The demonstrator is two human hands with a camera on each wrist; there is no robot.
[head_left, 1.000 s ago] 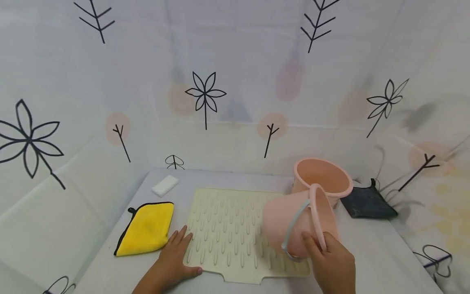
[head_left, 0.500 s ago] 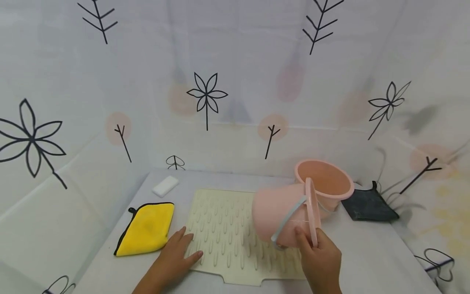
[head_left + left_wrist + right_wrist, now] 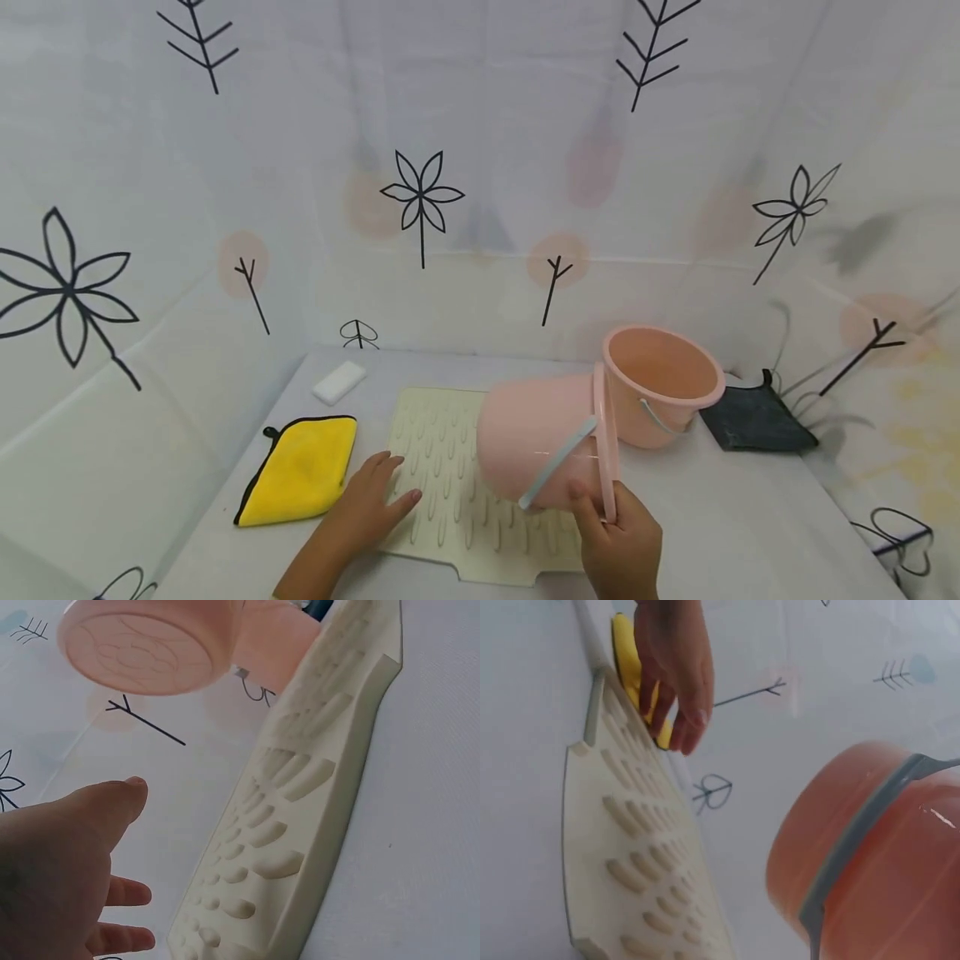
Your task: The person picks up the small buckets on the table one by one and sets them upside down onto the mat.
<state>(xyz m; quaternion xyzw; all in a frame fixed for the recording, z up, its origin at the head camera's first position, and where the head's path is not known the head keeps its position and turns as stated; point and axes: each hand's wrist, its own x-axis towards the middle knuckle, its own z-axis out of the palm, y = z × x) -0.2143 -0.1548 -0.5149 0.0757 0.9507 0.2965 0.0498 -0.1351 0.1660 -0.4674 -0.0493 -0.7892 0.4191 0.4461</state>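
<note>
A pink bucket [image 3: 536,433] with a pale blue-grey handle is tipped on its side above the right part of a cream ridged washboard [image 3: 438,508]. My right hand [image 3: 621,542] grips its rim, thumb on the outer wall. In the right wrist view the bucket [image 3: 877,870] hangs apart from the washboard [image 3: 641,855]. My left hand [image 3: 363,504] is over the board's left edge with its fingers spread. Both wrist views show that hand [image 3: 67,862] raised off the board, holding nothing. The bucket's base [image 3: 142,652] faces left.
A second pink bucket [image 3: 663,379] stands upright at the back right, a dark folded cloth [image 3: 757,417] beside it. On the left lies a yellow cloth [image 3: 300,471] with black edging. Behind it is a white block [image 3: 339,382]. Printed fabric walls surround the white table.
My right hand has carried the tipped bucket leftward over the washboard, uncovering more of the standing bucket. The left hand has lifted from the board's left edge and shifted slightly right.
</note>
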